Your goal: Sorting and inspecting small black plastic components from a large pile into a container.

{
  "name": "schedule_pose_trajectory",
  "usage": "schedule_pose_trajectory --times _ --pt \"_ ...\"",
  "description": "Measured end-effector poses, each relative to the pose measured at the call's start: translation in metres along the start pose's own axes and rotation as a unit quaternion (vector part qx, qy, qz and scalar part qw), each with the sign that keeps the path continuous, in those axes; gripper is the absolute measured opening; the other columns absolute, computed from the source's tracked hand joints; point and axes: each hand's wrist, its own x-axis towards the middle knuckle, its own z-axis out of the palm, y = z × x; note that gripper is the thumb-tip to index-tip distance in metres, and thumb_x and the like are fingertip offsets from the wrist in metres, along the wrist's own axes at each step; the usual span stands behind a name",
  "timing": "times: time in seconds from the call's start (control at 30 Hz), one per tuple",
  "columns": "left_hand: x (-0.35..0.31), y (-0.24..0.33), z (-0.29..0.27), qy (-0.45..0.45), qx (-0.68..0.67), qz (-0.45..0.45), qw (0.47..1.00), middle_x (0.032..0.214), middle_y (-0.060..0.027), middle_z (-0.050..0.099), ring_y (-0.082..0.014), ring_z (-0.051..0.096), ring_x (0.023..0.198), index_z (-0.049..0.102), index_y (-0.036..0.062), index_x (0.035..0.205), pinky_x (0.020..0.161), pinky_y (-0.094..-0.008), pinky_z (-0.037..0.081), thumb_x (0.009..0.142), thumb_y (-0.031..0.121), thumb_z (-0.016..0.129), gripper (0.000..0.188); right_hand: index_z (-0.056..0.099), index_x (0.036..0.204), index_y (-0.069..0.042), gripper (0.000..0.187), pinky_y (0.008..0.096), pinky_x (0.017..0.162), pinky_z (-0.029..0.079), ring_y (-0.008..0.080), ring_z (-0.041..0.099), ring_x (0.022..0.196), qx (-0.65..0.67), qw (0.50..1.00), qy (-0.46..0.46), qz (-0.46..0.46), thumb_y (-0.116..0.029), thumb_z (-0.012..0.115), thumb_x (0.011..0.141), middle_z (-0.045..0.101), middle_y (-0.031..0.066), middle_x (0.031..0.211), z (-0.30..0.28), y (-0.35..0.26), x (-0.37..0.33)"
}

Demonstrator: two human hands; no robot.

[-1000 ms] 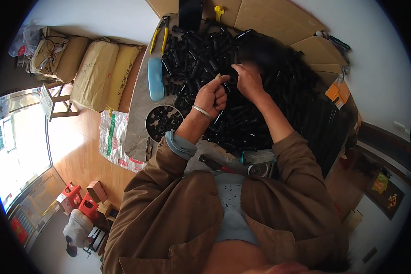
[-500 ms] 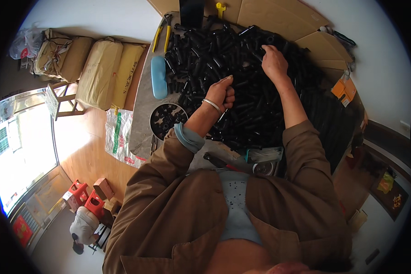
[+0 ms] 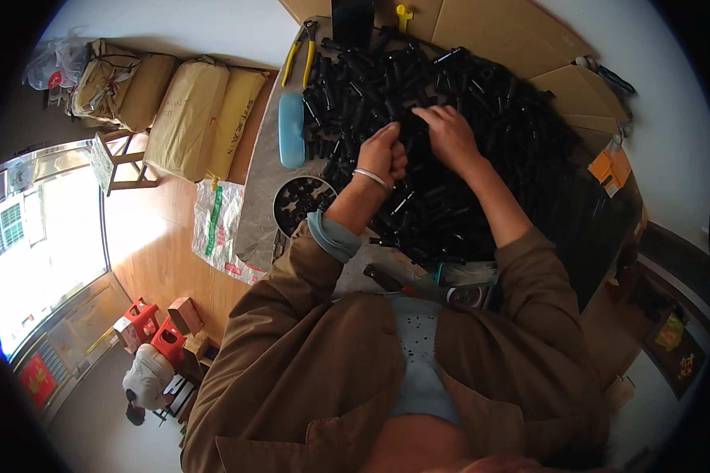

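A heap of short black cylindrical parts (image 3: 450, 205) is spread over the table under both hands. My left hand (image 3: 383, 154), with a silver bangle at the wrist, is closed above the heap, its thumb on top; what its fingers hold is hidden. Close to its right, my right hand (image 3: 451, 142) has its fingers bent and pointing at the left thumb. Anything small and dark at those fingertips blends into the black parts. A round tin (image 3: 278, 206) holding small black pieces stands left of my left forearm.
Yellow-handled pliers (image 3: 311, 55) and a light blue case (image 3: 291, 130) lie at the table's left edge. Cardboard sheets (image 3: 513, 35) stand behind the heap. A clear-sided box (image 3: 467, 273) and a dark-and-red tool (image 3: 383, 277) lie near my chest. Wrapped bundles (image 3: 188, 118) are at left.
My right hand has come left from the far side of the heap to beside my left hand. The left hand stays closed in about the same place. The whole view has shifted slightly.
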Motion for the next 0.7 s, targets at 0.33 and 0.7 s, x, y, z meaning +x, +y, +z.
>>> schedule_pose_trajectory --times 0.33,0.7 --pt "-0.001 -0.012 -0.005 0.000 0.005 -0.036 0.999 0.057 0.0073 0.027 -0.0059 0.026 0.046 0.054 0.0151 0.121 0.040 -0.0209 0.020 0.096 0.028 0.048 0.029 0.067 0.099 -0.008 0.024 0.0373 0.085 0.046 0.0250 0.057 0.096 -0.033 0.997 0.019 0.061 0.002 0.054 0.082 0.063 0.0047 0.100 -0.042 0.007 -0.002" --pt "-0.011 0.012 -0.023 0.087 -0.032 0.088 0.992 0.052 0.0051 0.030 -0.0070 0.026 0.039 0.046 0.0214 0.136 0.036 -0.0230 0.018 0.094 0.024 0.053 0.042 0.068 0.108 -0.015 0.028 0.0459 0.095 0.036 0.0266 0.044 0.120 -0.159 0.987 -0.035 -0.013 -0.013 0.056 0.083 0.054 -0.0015 0.129 0.020 0.010 0.094"
